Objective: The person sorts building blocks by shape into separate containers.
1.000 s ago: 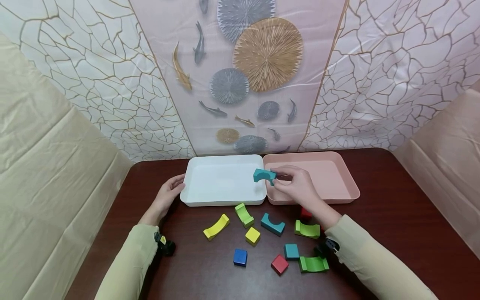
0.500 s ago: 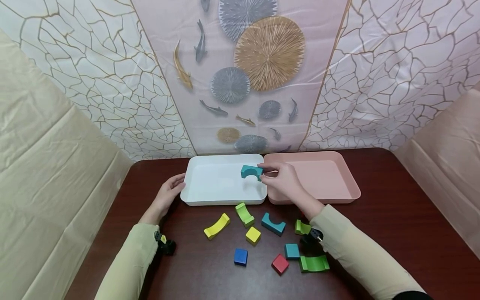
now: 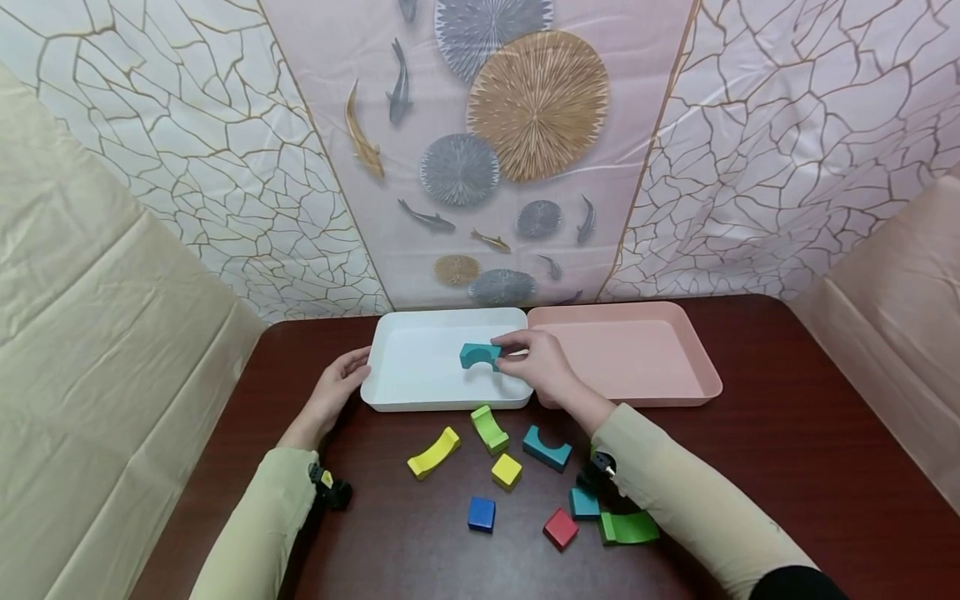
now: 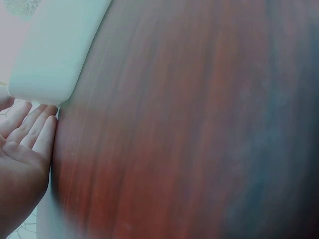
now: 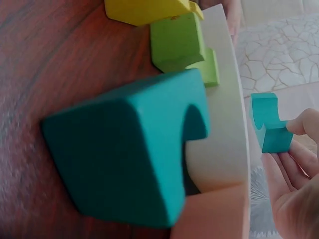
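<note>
My right hand (image 3: 542, 365) pinches a teal arch block (image 3: 478, 356) by one end, above the white tray (image 3: 405, 400). In the right wrist view the held arch block (image 5: 271, 124) sits between the thumb and fingers, its curved notch showing. My left hand (image 3: 337, 387) rests at the left end of the white tray, fingers fairly straight along its rim. The left wrist view shows those fingers (image 4: 31, 124) against the tray's edge (image 4: 42, 89). A second teal arch block (image 3: 546, 450) lies on the table in front of the trays.
A pink tray (image 3: 637, 358) adjoins the white one on the right. Nearer me lie a yellow curved block (image 3: 433, 454), a light green one (image 3: 490, 430), a green one (image 3: 628, 528), and yellow (image 3: 506, 472), blue (image 3: 482, 514), red (image 3: 560, 529) and teal (image 3: 583, 504) cubes.
My right hand has carried the teal arch block leftward, from the seam between the trays to over the white tray. The left hand stays in place at the white tray's end.
</note>
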Demonstrator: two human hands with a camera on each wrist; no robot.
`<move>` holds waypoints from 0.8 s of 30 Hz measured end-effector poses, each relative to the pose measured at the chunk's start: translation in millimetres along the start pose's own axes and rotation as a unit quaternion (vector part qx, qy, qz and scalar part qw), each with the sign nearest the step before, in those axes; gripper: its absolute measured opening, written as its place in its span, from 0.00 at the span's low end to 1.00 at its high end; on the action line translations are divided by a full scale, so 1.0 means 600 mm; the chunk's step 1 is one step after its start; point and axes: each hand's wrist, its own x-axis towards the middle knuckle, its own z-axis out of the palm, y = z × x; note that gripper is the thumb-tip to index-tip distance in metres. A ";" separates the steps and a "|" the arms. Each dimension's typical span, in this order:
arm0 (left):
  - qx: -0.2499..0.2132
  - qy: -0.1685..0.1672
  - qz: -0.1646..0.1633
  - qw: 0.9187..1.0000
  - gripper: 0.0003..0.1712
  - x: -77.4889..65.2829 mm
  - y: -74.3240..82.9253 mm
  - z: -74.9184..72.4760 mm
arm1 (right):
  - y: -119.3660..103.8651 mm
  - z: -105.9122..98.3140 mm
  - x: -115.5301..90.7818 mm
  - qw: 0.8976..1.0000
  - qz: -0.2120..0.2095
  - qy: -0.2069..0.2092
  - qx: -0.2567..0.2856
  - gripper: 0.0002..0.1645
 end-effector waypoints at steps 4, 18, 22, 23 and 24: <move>0.001 0.002 -0.004 1.000 0.33 0.000 0.000 0.000 | 0.008 0.011 0.003 1.000 -0.005 -0.014 -0.015 0.18; 0.004 0.002 -0.007 1.000 0.34 0.001 0.000 0.001 | 0.018 0.018 0.004 0.997 0.001 -0.040 -0.058 0.17; 0.004 0.002 -0.008 1.000 0.34 0.000 0.000 0.001 | 0.020 0.020 0.006 0.997 -0.001 -0.047 -0.069 0.17; 0.003 0.002 -0.009 1.000 0.33 0.000 0.000 0.001 | 0.020 0.021 0.006 0.996 -0.001 -0.048 -0.072 0.17; 0.004 0.002 -0.009 1.000 0.33 -0.001 0.001 0.001 | 0.021 0.021 0.006 0.996 -0.002 -0.050 -0.075 0.17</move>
